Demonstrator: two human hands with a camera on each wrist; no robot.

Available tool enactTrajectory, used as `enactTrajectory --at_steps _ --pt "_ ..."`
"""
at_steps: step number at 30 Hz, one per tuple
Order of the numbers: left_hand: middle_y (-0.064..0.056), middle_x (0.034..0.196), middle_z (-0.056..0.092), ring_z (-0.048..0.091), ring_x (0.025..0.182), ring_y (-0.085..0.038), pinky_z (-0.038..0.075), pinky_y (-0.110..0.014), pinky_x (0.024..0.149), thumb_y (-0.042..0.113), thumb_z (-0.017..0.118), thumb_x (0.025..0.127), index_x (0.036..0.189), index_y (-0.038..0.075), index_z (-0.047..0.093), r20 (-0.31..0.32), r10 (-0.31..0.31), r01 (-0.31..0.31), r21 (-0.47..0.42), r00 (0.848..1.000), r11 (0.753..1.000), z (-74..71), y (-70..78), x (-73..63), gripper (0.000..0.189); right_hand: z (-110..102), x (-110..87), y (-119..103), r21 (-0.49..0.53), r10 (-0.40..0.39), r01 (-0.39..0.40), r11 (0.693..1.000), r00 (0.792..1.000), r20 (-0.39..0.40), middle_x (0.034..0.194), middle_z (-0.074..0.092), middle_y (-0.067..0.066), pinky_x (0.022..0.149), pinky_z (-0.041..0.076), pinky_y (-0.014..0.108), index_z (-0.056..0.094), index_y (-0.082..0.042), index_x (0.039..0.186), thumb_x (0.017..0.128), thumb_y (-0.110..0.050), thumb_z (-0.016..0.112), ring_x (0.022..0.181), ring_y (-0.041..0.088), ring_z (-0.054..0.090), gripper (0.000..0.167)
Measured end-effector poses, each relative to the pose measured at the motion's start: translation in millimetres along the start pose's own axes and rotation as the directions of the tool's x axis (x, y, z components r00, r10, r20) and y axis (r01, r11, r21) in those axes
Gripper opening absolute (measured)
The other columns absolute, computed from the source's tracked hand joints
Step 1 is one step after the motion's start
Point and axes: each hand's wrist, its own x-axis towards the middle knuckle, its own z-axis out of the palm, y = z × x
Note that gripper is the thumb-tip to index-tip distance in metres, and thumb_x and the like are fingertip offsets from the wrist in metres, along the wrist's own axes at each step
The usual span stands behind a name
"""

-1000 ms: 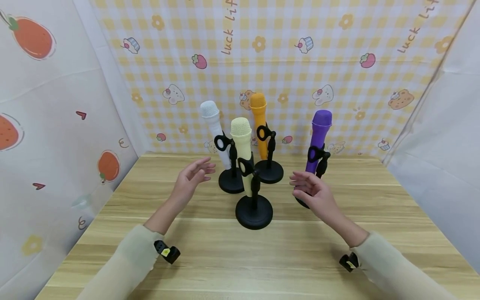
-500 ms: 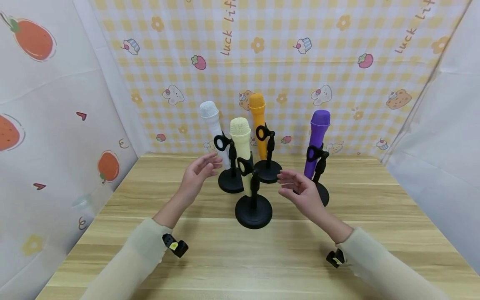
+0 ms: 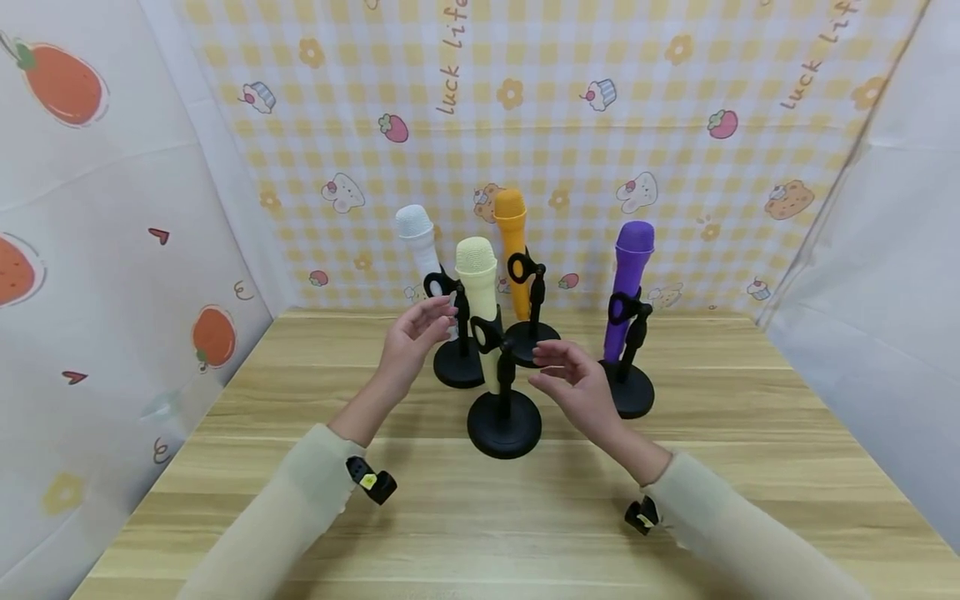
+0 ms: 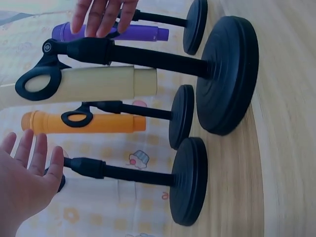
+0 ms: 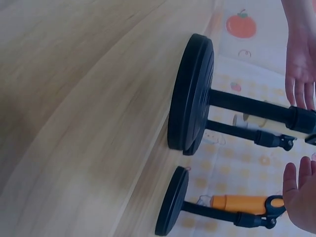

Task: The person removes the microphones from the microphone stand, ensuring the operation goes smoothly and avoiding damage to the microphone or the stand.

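A cream microphone (image 3: 476, 271) leans in the clip of a black round-based stand (image 3: 504, 427), nearest of the group. My left hand (image 3: 414, 337), its fingers loosely bent, hovers at its left and partly covers the white microphone (image 3: 417, 237) behind. To the right of the cream microphone, my right hand (image 3: 577, 387) is held in the air, palm inward, holding nothing. In the left wrist view, a gap shows between my left hand (image 4: 27, 182) and the cream microphone (image 4: 98, 83). The right wrist view has my right hand (image 5: 301, 197) cut off at the edge.
An orange microphone (image 3: 512, 229) on its stand is behind the cream one. A purple microphone (image 3: 630, 267) on another stand is to the right, just beyond my right hand. All stand on a wooden table (image 3: 720, 467) before a checked cloth backdrop (image 3: 555, 83), with cloth at both sides.
Both hands have moved inward toward the cream microphone, the left one rightward and the right one leftward. The purple microphone's base has come into fuller view. The microphones stand as before.
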Motion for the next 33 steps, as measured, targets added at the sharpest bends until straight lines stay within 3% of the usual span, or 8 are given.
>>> enactTrajectory --at_steps 5,14,20,25,33 --pt "-0.028 0.126 0.054 0.058 0.111 -0.022 0.05 -0.026 0.088 0.009 0.063 0.094 0.132 -0.006 0.051 -0.021 -0.025 0.026 0.012 0.999 1.0 8.2 -0.8 3.8 0.043 12.6 2.0 -25.5 -0.016 0.021 -0.022 1.0 0.999 -0.032 0.113 0.061 0.026 0.088 0.048 0.055 0.055 0.015 0.117 0.084 0.012 0.068 0.101 0.051 0.056 0.035" --pt "-0.015 0.119 0.06 0.058 0.106 -0.019 0.049 -0.026 0.089 0.009 0.067 0.092 0.13 -0.004 0.054 -0.051 -0.019 0.019 0.001 0.998 1.0 20.6 2.7 13.1 0.042 27.2 4.4 -28.8 0.013 0.048 -0.047 0.999 0.995 -0.085 0.111 0.06 0.026 0.09 0.045 0.061 0.056 0.016 0.113 0.084 0.009 0.071 0.101 0.043 0.057 0.034" --pt "-0.013 0.117 0.06 0.058 0.104 -0.021 0.049 -0.028 0.09 0.006 0.068 0.091 0.127 -0.002 0.054 -0.076 -0.015 0.014 -0.006 0.997 1.0 27.6 5.3 17.2 0.04 35.5 3.6 -28.5 0.023 0.06 -0.058 0.998 0.993 -0.103 0.112 0.059 0.027 0.09 0.045 0.06 0.055 0.015 0.113 0.083 0.008 0.071 0.102 0.046 0.057 0.034" --pt "-0.012 0.115 0.06 0.058 0.102 -0.019 0.049 -0.028 0.09 0.002 0.069 0.089 0.127 -0.002 0.053 -0.096 -0.029 0.027 -0.021 0.995 0.999 30.2 5.4 22.2 0.041 41.7 3.8 -27.4 0.013 0.05 -0.048 0.999 0.992 -0.119 0.111 0.059 0.026 0.09 0.046 0.061 0.056 0.014 0.113 0.083 0.007 0.072 0.101 0.04 0.059 0.034" --pt "-0.01 0.11 0.06 0.058 0.095 -0.017 0.05 -0.026 0.086 -0.002 0.068 0.088 0.125 -0.004 0.053 -0.072 -0.039 0.033 -0.075 0.997 0.997 33.4 6.3 27.0 0.04 49.1 4.5 -26.9 -0.019 0.043 -0.045 0.999 0.992 -0.116 0.11 0.058 0.026 0.088 0.047 0.061 0.055 0.011 0.112 0.083 0.006 0.073 0.098 0.042 0.058 0.035"
